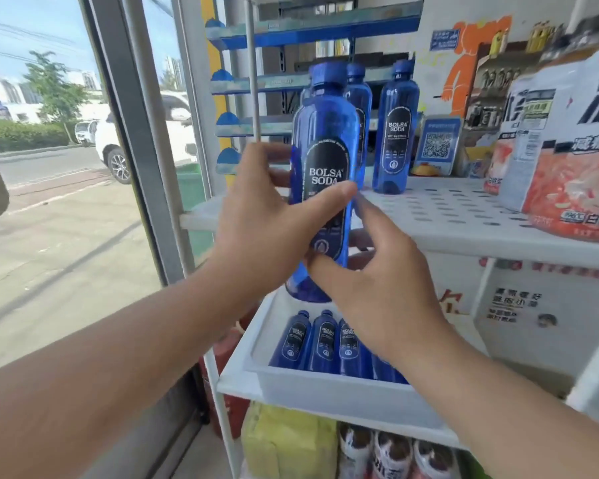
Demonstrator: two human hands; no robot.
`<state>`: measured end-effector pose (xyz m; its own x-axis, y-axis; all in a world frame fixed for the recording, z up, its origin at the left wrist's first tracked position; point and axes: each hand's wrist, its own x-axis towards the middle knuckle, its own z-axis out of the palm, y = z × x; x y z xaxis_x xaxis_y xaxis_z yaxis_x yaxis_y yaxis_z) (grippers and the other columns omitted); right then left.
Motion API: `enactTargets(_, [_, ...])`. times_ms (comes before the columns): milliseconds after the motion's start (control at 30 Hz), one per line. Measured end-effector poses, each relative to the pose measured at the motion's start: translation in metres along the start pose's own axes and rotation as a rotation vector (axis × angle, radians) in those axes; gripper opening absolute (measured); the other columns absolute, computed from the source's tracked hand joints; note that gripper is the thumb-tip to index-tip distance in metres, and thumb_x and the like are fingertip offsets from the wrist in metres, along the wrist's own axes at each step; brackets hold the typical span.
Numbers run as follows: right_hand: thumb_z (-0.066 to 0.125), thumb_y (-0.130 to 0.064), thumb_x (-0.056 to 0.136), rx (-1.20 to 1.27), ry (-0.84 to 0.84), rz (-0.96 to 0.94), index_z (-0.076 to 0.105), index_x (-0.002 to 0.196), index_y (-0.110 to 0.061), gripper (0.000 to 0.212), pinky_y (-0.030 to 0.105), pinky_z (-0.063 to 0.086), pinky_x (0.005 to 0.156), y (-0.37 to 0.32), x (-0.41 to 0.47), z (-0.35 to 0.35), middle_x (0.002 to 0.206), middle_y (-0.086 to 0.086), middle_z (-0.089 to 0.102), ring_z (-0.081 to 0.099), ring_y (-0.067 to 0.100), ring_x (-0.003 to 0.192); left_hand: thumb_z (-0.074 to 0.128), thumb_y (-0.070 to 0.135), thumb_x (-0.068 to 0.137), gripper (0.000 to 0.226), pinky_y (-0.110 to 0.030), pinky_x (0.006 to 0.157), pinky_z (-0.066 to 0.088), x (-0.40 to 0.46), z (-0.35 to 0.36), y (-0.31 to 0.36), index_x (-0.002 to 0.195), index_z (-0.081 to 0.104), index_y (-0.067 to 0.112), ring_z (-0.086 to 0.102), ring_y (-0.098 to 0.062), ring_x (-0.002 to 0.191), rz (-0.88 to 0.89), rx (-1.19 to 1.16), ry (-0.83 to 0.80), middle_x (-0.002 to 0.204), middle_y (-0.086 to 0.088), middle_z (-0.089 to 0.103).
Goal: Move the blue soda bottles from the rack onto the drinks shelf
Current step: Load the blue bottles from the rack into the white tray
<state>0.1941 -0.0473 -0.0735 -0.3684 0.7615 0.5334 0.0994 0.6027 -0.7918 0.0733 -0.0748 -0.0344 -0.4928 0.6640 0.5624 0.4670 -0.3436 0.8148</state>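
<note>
Fingers of the left hand wrap round a blue soda bottle, thumb across its label, holding it upright before the white shelf edge. The right hand, fingers loosely spread, touches its lower side at 5 o'clock. Two more bottles stand on the shelf at 2 o'clock; others lie in the rack tray at 6 o'clock.

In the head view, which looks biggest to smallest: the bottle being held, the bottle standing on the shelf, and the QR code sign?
1. Held bottle, though it is nearest the camera.
2. Standing bottle on the shelf.
3. QR code sign.
</note>
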Motion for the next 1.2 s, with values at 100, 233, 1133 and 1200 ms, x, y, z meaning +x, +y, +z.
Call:
enactTargets(100, [0.069, -0.046, 0.073, -0.053, -0.049, 0.049, 0.052, 0.116, -0.055, 0.048, 0.031, 0.057, 0.069, 0.027, -0.043, 0.004, 0.091, -0.013, 0.069, 0.065, 0.005, 0.080, 0.083, 0.048, 0.060, 0.055, -0.026, 0.060, 0.058, -0.046, 0.001, -0.022, 0.105, 0.053, 0.035, 0.069, 0.000, 0.076, -0.086, -0.022, -0.022, 0.091, 0.026, 0.064])
enactTargets(233, [0.059, -0.059, 0.062, -0.137, -0.097, 0.131, 0.038, 0.136, -0.055, 0.077, 0.016, 0.052, 0.076, 0.067, -0.090, 0.024, 0.097, -0.021, 0.058, 0.061, -0.002, 0.093, 0.084, 0.055, 0.059, 0.056, -0.025, 0.067, 0.056, -0.095, -0.001, -0.065, 0.106, 0.057, 0.040, 0.068, -0.002, 0.085, -0.237, 0.015, -0.028, 0.098, 0.023, 0.067])
enactTargets(1133, [0.060, -0.029, 0.093, -0.373, -0.637, 0.556, 0.058, 0.127, -0.009, 0.039, 0.036, 0.050, 0.091, 0.190, 0.036, 0.102, 0.120, 0.015, 0.067, 0.063, 0.027, 0.102, 0.050, 0.029, 0.096, 0.035, -0.030, 0.063, 0.038, 0.017, 0.080, -0.249, 0.071, 0.039, 0.008, 0.051, -0.025, 0.076, -0.581, 0.972, -0.423, 0.079, -0.009, 0.049])
enactTargets(1200, [0.061, -0.029, 0.093, -0.362, -0.615, 0.542, 0.055, 0.129, -0.010, 0.042, 0.039, 0.051, 0.098, 0.190, 0.035, 0.103, 0.121, 0.015, 0.066, 0.062, 0.029, 0.105, 0.048, 0.027, 0.098, 0.028, -0.031, 0.070, 0.039, 0.017, 0.080, -0.251, 0.084, 0.050, 0.003, 0.053, -0.029, 0.086, -0.543, 1.004, -0.450, 0.078, -0.009, 0.048])
